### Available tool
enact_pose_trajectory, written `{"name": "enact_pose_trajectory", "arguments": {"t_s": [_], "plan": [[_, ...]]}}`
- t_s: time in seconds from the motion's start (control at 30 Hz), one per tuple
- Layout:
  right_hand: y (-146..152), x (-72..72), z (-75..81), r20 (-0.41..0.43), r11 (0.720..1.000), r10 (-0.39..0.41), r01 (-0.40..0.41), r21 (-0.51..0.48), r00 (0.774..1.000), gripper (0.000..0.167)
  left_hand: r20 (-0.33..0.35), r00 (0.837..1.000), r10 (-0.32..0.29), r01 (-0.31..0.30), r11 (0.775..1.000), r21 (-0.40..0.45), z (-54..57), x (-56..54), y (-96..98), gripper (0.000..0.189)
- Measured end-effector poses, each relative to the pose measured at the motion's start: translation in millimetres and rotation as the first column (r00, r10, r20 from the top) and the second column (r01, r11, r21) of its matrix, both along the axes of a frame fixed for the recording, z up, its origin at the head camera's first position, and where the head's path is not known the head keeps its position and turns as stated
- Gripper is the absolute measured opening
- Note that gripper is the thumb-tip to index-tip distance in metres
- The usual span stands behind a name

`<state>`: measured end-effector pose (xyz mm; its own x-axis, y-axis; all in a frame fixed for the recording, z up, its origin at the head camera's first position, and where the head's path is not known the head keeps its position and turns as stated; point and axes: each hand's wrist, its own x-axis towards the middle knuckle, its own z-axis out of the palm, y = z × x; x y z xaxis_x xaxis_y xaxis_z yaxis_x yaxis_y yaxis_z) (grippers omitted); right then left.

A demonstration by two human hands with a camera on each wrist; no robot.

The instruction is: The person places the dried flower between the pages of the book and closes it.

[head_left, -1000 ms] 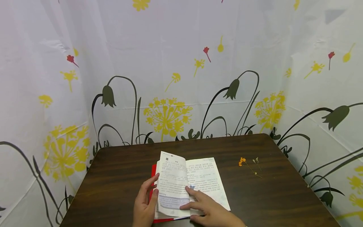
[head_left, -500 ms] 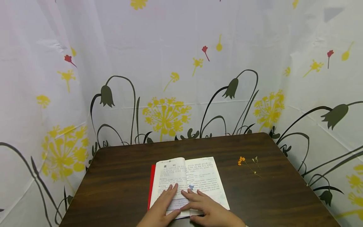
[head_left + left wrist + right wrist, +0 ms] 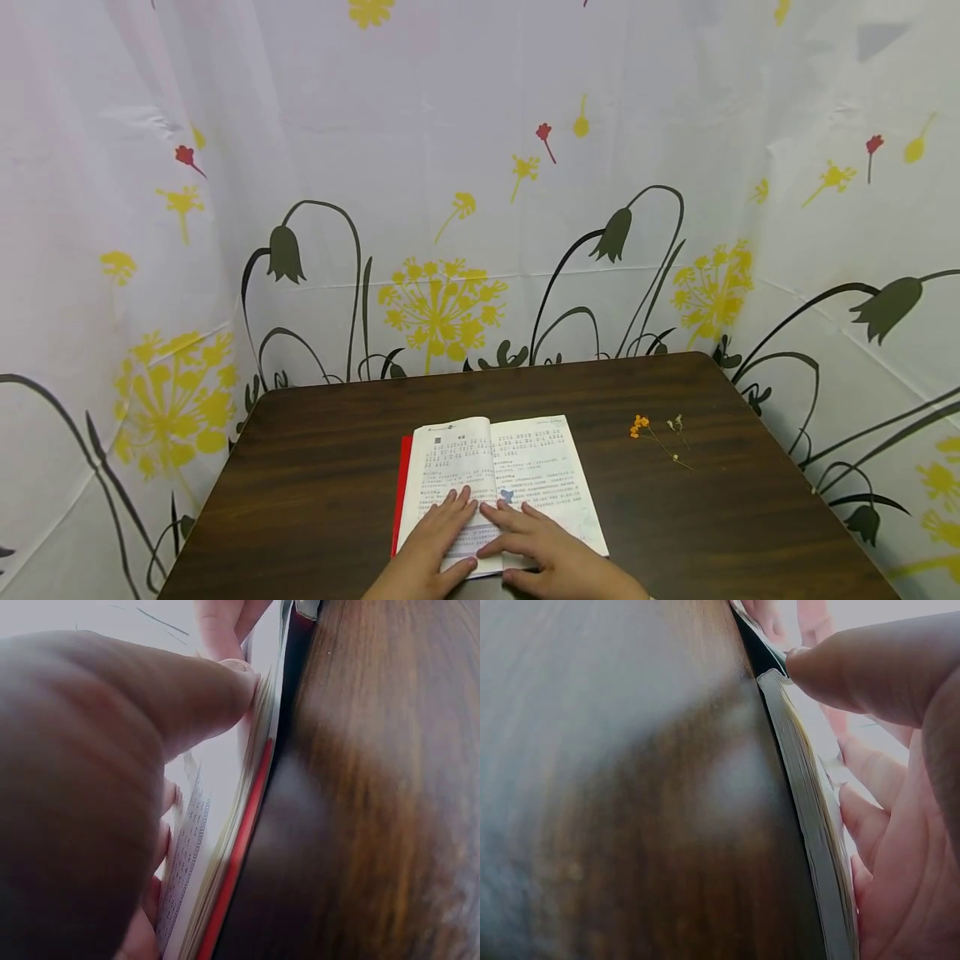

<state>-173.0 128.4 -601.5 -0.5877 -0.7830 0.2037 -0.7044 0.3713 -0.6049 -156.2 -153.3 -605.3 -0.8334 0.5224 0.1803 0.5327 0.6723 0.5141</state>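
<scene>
An open book lies on the dark wooden table, its printed pages facing up and a strip of red cover along its left side. My left hand rests with spread fingers on the lower left page. On the lower right page, close to the spine, lies my right hand, also with its fingers extended. The left thumb reaches the near edge of the pages in the left wrist view. In the right wrist view, the right thumb is at the book's near edge beside the spine.
Small dried flowers with thin stems lie on the table right of the book. A white curtain printed with yellow, red and dark green flowers hangs behind the table.
The lifted left page has come down flat. My left hand has moved from the book's left edge onto that page, while my right hand stays in place.
</scene>
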Motion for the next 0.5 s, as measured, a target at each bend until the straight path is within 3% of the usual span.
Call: {"name": "enact_pose_trajectory", "arguments": {"t_s": [0.3,0.4,0.5], "plan": [[-3.7,-0.8,5.8,-0.046,0.999,-0.046,0.047,0.015,0.998,0.029,-0.057,0.998,0.001,0.001,0.999,0.034,-2.3,1.6,-2.6,0.066],[-4.7,-1.3,22.7,-0.138,0.995,-0.076,0.085,0.057,0.987,0.022,-0.056,0.998,0.001,0.001,0.999,0.041,-3.8,2.2,-3.3,0.066],[1.1,-3.6,51.3,-0.306,0.984,-0.145,0.169,0.053,0.941,0.017,-0.062,0.998,0.004,-0.001,0.998,0.059,-5.2,2.2,-3.5,0.066]]}}
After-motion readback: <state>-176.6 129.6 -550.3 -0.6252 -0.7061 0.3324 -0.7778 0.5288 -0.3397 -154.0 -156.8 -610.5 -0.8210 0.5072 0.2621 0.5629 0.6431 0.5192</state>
